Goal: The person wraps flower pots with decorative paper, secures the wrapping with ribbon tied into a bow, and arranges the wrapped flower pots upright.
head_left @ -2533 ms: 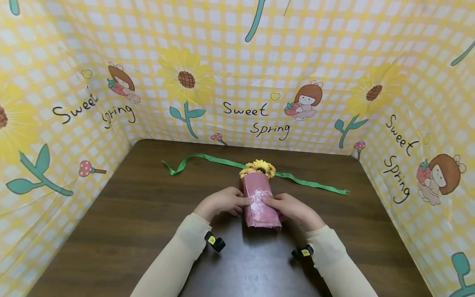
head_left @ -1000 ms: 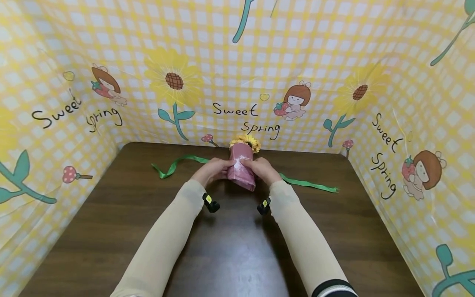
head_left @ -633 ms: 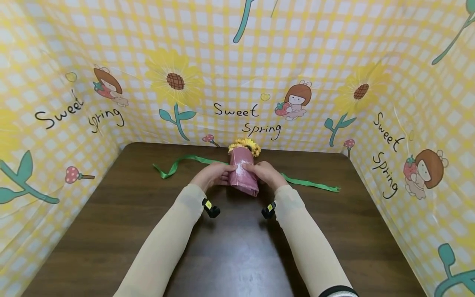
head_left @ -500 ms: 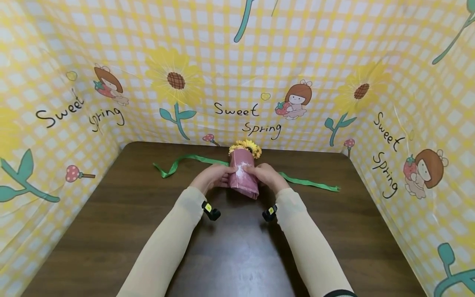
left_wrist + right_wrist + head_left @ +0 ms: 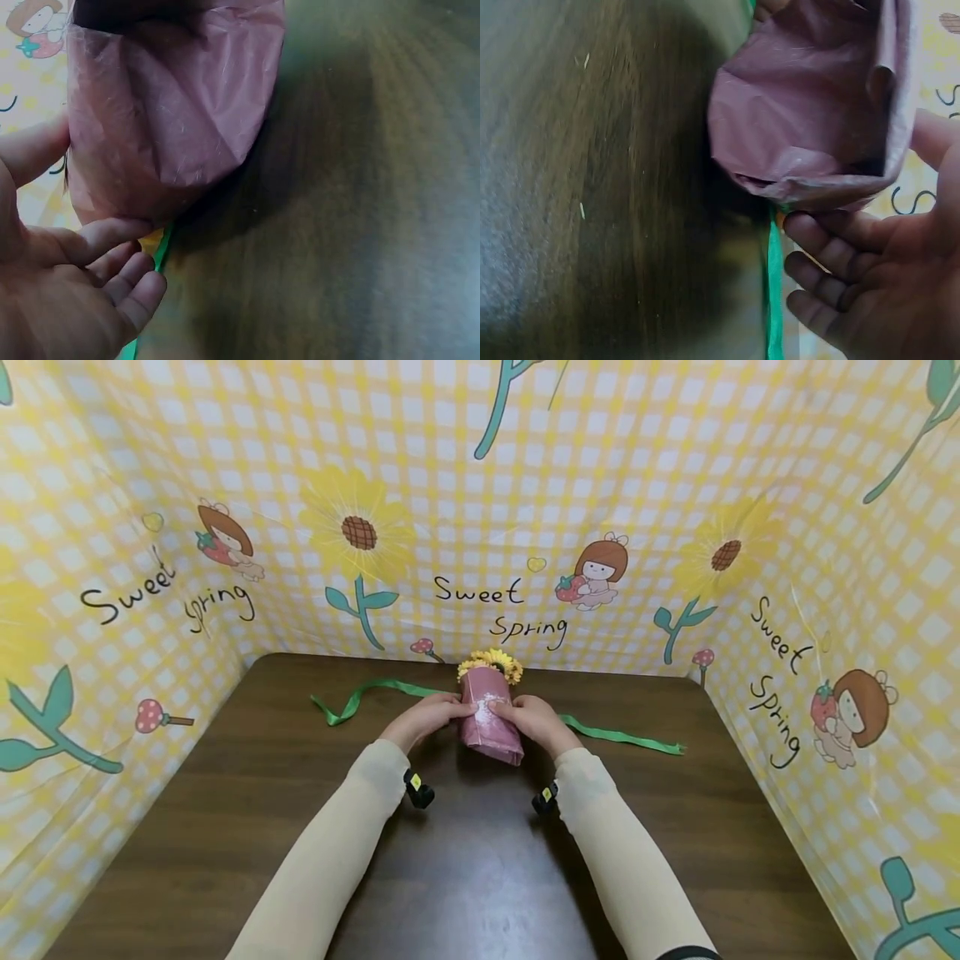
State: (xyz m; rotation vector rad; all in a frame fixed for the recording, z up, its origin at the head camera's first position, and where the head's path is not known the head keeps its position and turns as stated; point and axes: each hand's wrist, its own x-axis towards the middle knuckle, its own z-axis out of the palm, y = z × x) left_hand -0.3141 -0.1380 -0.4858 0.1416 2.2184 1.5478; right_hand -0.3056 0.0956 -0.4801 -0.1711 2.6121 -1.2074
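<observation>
A small bouquet in pink wrapping paper (image 5: 486,727) is held between both hands over the far middle of the table. Yellow flowers (image 5: 491,662) show at its far end; the open, folded paper end faces me. My left hand (image 5: 431,717) grips its left side, thumb on top and fingers underneath. On the right side my right hand (image 5: 536,720) grips it the same way. In the left wrist view the forefinger (image 5: 112,234) lies under the paper. The right wrist view looks into the hollow paper end (image 5: 810,112).
A green ribbon (image 5: 626,737) stretches across the dark wooden table (image 5: 465,860), passing behind the bouquet, its left end curled. A yellow checked cloth (image 5: 480,510) with printed flowers walls in the back and both sides.
Both hands carried the bouquet away from me toward the table's back, over the ribbon, then drew it slightly nearer. In the last half second it has barely moved.
</observation>
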